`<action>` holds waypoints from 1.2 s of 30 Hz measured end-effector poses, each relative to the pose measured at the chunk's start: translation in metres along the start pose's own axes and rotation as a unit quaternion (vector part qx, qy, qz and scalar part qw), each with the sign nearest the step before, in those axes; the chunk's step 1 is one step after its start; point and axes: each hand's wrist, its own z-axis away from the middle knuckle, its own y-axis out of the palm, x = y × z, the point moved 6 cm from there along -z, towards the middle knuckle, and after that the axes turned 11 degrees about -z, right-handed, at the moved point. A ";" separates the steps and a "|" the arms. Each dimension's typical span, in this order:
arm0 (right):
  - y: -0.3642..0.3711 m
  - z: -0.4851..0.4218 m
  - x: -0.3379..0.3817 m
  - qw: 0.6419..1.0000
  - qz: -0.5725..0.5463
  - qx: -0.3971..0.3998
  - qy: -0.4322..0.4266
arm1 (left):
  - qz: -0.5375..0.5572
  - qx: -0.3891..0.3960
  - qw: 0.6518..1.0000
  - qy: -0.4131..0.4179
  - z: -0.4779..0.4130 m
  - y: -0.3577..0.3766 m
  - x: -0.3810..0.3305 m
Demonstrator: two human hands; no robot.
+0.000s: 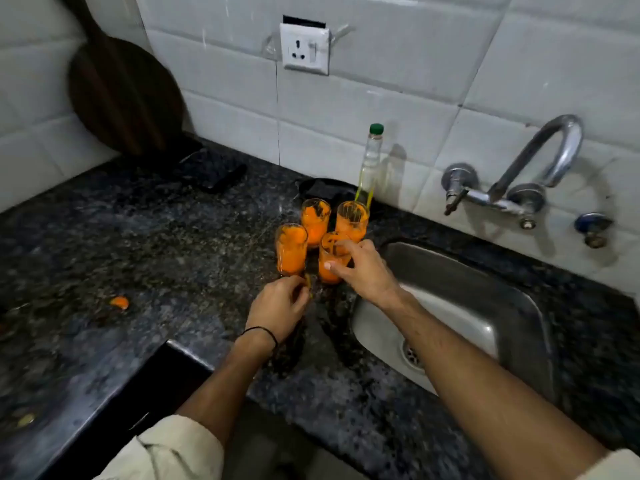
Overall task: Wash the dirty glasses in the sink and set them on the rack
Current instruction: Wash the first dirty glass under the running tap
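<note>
Glasses, four of them and all smeared inside with orange, stand upright in a tight group on the dark speckled bench, just at 9 o'clock from the steel sink.

The right hand reaches across the left edge of the sink to the nearest glass, the one at 5 o'clock in the group. Its grip is closed round this glass, with the thumb on the near wall and the fingers laid over the rim. Whether the foot of this glass is on the bench or a little lifted, I cannot tell.

The left hand is at 6 o'clock from the group, close to the foot of the front left glass. Its fingers are curled inward, and at their tips there is something small and yellowish. This part is blurred, so I cannot tell if the grip really holds it. A black cord goes round the left wrist.

At 12 o'clock from the glasses a clear bottle with a green cap stands by the tiled wall, and a black dish lies just beside its foot. A curved metal tap comes out of the wall at 12 o'clock from the sink. A round dark board leans on the wall at 10 o'clock. A small orange blob lies on the bench at 9 o'clock from the left hand, well apart from it.
</note>
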 end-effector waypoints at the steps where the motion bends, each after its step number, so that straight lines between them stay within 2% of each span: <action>1: 0.005 -0.004 -0.001 1.000 0.016 -0.002 0.016 | -0.016 0.013 1.000 0.001 -0.002 0.006 0.003; 4: 0.020 -0.010 -0.008 0.998 0.042 -0.027 0.049 | -0.095 0.054 0.994 0.020 -0.006 0.032 0.013; 8: 0.023 -0.009 -0.009 0.996 0.038 -0.082 0.023 | -0.162 0.118 0.980 0.024 -0.005 0.064 0.028; 12: 0.019 -0.002 -0.013 0.993 0.034 -0.114 0.012 | -0.193 0.089 0.975 0.058 0.001 0.075 0.035; 20: -0.010 0.046 -0.045 0.980 0.019 -0.194 0.029 | -0.155 0.068 0.983 0.077 -0.002 0.071 0.018; 25: -0.051 0.081 -0.062 0.966 0.026 -0.249 0.060 | -0.044 0.061 0.979 0.189 -0.030 0.065 -0.047; 29: -0.092 0.103 -0.074 0.955 0.023 -0.282 0.090 | 0.029 0.113 0.967 0.225 -0.077 0.066 -0.123; 33: -0.124 0.114 -0.084 0.953 0.033 -0.285 0.100 | 0.006 0.140 0.960 0.242 -0.129 0.066 -0.207; 36: -0.141 0.117 -0.092 0.957 0.042 -0.269 0.103 | -0.021 0.114 0.972 0.206 -0.161 0.062 -0.259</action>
